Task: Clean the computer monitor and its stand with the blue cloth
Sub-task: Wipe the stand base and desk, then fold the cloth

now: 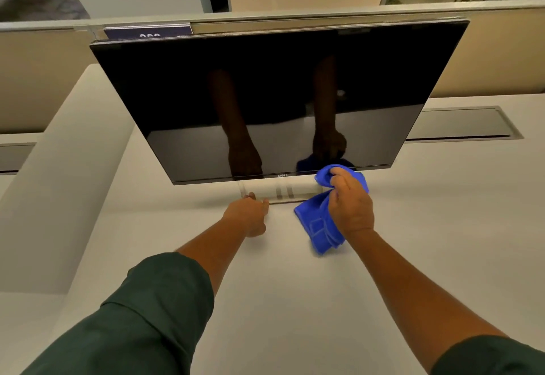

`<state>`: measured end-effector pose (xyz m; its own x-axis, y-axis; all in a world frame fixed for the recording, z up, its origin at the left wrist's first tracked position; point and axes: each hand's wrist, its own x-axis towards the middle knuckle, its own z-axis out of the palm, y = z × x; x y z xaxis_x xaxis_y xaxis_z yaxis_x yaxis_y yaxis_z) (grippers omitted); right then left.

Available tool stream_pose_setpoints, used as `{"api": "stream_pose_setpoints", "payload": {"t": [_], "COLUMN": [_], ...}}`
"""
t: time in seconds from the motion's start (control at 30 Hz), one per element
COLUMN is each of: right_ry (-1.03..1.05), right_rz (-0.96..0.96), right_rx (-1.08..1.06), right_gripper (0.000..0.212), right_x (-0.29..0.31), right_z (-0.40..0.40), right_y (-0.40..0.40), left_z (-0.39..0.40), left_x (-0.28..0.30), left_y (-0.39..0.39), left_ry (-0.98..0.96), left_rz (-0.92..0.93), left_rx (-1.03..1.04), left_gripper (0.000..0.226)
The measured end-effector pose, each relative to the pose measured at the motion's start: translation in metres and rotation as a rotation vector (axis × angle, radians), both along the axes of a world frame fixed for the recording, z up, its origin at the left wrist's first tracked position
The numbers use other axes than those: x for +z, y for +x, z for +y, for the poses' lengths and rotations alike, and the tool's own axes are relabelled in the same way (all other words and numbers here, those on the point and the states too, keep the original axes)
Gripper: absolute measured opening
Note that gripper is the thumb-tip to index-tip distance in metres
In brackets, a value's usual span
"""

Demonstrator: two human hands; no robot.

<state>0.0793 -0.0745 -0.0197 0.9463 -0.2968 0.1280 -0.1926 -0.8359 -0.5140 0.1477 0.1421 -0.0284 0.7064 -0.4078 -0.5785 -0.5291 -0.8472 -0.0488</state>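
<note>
The blue cloth (321, 224) is gripped, bunched, in the right hand (351, 206) at centre-right of frame, touching the right end of the stand base (283, 193), whose long axis runs left-right under the monitor (280, 100). The left hand (250, 215), fingers relaxed, rests at its left end.

Glossy black monitor (274, 94), thin dark bezel. Pale silver stand (283, 193) with two darker grey stripes. Bright blue cloth (320, 224), plain, stitched hem. Off-white counter (295, 301). Dark green sleeves (141, 309). Beige partition (501, 55), navy label (147, 32) with white digits.
</note>
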Motion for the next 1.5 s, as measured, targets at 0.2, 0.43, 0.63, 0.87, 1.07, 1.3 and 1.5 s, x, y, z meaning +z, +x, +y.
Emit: {"api": "stream_pose_setpoints", "payload": {"t": [0.2, 0.43, 0.63, 0.87, 1.07, 1.3, 1.5], "right_ry": [0.001, -0.010, 0.075, 0.045, -0.022, 0.040, 0.095], "right_rz": [0.093, 0.012, -0.017, 0.036, 0.074, -0.245, -0.263], "right_rx": [0.320, 0.181, -0.145, 0.142, 0.334, 0.106, -0.063], "right_gripper": [0.049, 0.045, 0.039, 0.043, 0.045, 0.034, 0.021], "right_x": [0.003, -0.012, -0.004, -0.004, -0.006, -0.022, -0.024], "right_z": [0.051, -0.001, -0.068, -0.021, 0.012, -0.065, -0.084], "right_y": [0.026, 0.007, -0.017, 0.001, 0.023, -0.008, -0.014], "left_z": [-0.006, 0.000, 0.000, -0.004, -0.006, -0.003, -0.002], "left_x": [0.001, -0.001, -0.003, -0.003, -0.002, -0.006, -0.005], "left_y": [-0.001, -0.006, -0.005, -0.007, -0.007, -0.010, -0.009], "left_ry": [0.004, 0.007, -0.001, 0.005, 0.010, -0.007, -0.023], "left_rz": [0.008, 0.032, 0.047, 0.058, 0.059, 0.069, 0.076], "left_rx": [0.017, 0.062, 0.078, 0.114, 0.150, 0.152, 0.156], "left_gripper": [0.071, 0.077, 0.074, 0.075, 0.077, 0.078, 0.075]}}
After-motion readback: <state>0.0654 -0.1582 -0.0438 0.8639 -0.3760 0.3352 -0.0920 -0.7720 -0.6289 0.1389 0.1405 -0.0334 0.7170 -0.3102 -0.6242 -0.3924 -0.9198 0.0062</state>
